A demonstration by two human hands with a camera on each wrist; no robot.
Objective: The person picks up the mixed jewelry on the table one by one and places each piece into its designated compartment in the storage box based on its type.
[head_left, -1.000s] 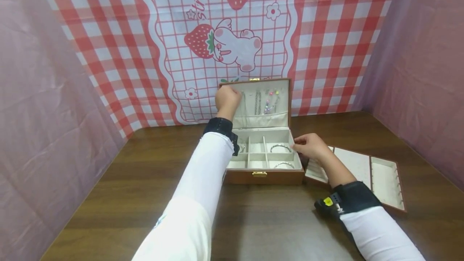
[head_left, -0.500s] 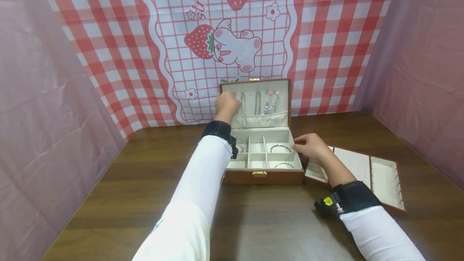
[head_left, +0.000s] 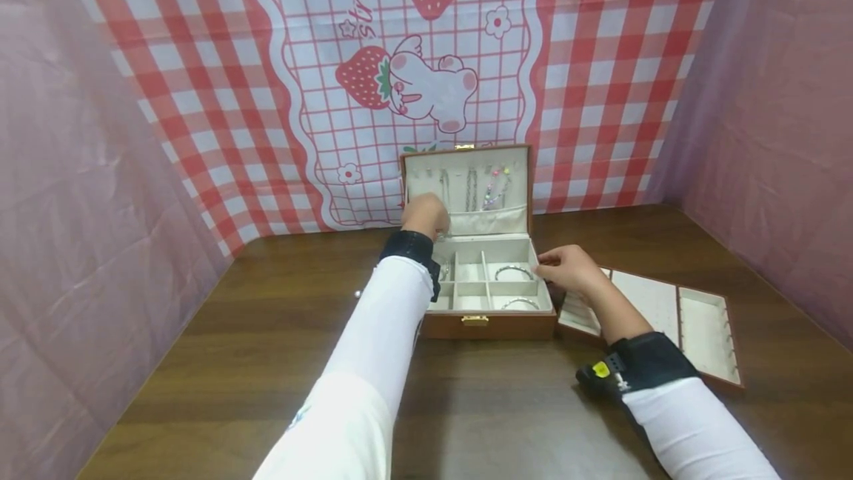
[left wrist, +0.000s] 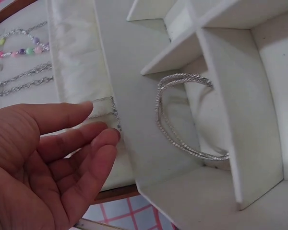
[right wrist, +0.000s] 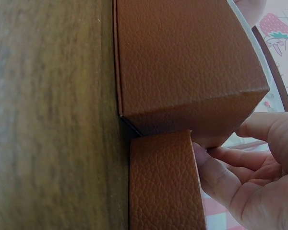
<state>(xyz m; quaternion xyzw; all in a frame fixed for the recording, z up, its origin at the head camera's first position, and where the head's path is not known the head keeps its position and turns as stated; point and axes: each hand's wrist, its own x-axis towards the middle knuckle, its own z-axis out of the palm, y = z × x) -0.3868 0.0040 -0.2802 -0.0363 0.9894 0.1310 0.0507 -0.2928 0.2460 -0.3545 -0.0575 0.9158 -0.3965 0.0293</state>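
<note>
A brown jewelry box stands with its lid raised, showing a cream interior split into compartments. My left hand is before the lid's left side, near the pocket. In the left wrist view its fingers are loosely bent, thumb apart, with nothing visibly held. A thin silver necklace hangs just beyond the fingertips. Close by, a silver bracelet lies in a compartment. My right hand grips the box's right wall, thumb at the rim and fingers outside. Silver chains and a beaded strand hang inside the lid.
A brown tray with cream lining lies at the box's right, close against it. Two more silver bracelets sit in the right compartments. A checked strawberry cloth hangs behind the wooden table. A tiny pale speck shows beside the left sleeve.
My left hand has come down from the lid's upper left corner to the pocket, uncovering the lid's top left. The right hand keeps its place on the box.
</note>
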